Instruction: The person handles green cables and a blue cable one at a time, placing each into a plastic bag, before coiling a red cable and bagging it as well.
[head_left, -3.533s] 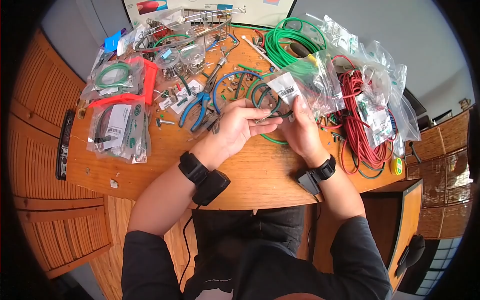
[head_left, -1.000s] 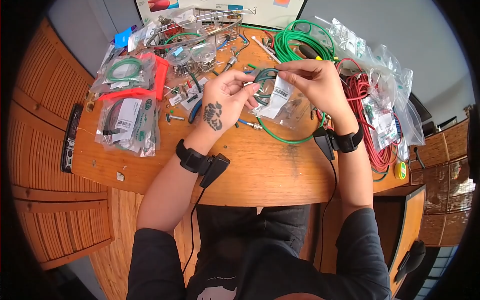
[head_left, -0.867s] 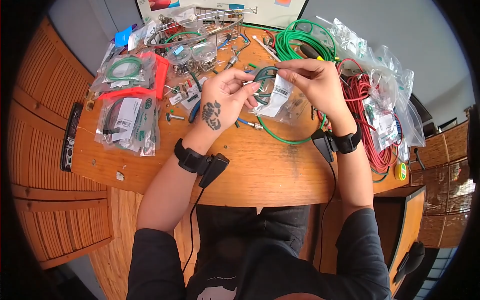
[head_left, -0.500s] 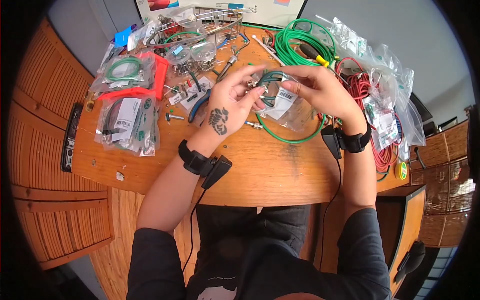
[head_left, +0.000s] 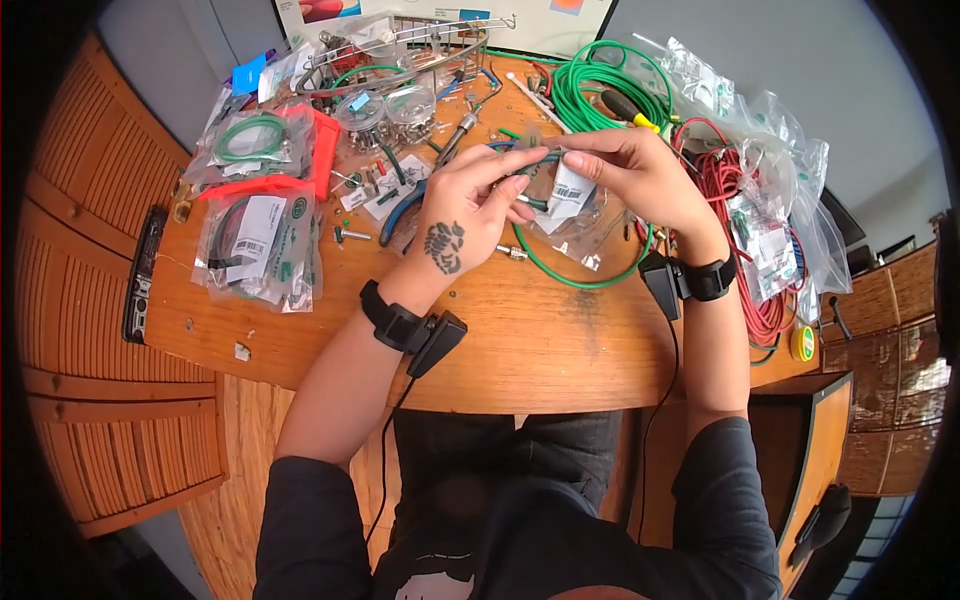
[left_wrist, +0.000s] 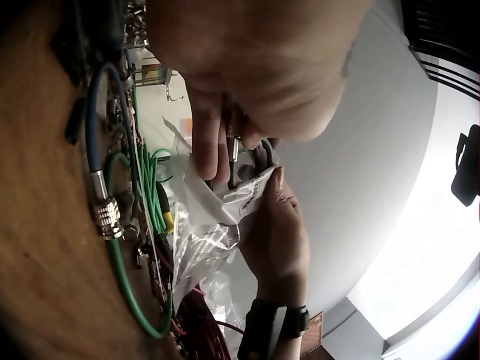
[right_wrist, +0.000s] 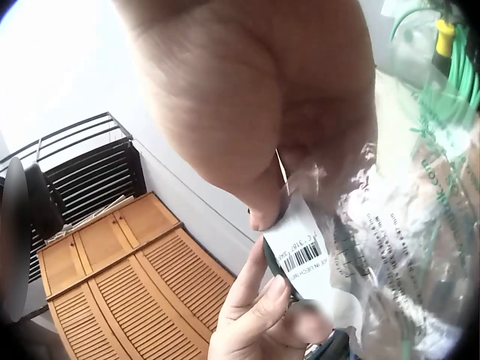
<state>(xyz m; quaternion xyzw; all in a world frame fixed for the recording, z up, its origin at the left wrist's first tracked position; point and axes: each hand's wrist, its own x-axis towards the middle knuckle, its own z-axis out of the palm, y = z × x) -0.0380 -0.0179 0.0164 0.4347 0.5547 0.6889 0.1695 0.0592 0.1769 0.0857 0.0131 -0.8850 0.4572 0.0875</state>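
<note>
Above the table, the left hand (head_left: 462,212) pinches a dark green coiled cable (head_left: 535,203) between thumb and fingers. Its metal connector (left_wrist: 235,133) shows under the left fingers in the left wrist view. Opposite it, the right hand (head_left: 655,185) pinches the top of a clear plastic bag (head_left: 585,241) with a white barcode label (head_left: 569,191). The coil lies at the bag's mouth, and how much of it is inside cannot be told. In the right wrist view the label (right_wrist: 300,251) hangs between both hands.
Bagged cables (head_left: 248,240) and a red tray (head_left: 322,155) lie left. Behind are jars (head_left: 362,112), a wire basket (head_left: 470,42) and blue-handled pliers (head_left: 400,208). Green cable (head_left: 590,95) and red cable (head_left: 765,310) lie right; a joined cable loop (head_left: 575,284) lies below the bag.
Both hands have come up from lower over the table, and the bag now hangs from the right hand. Lately the left hand has shifted slightly right, its fingers reaching over the coil to the bag's top.
</note>
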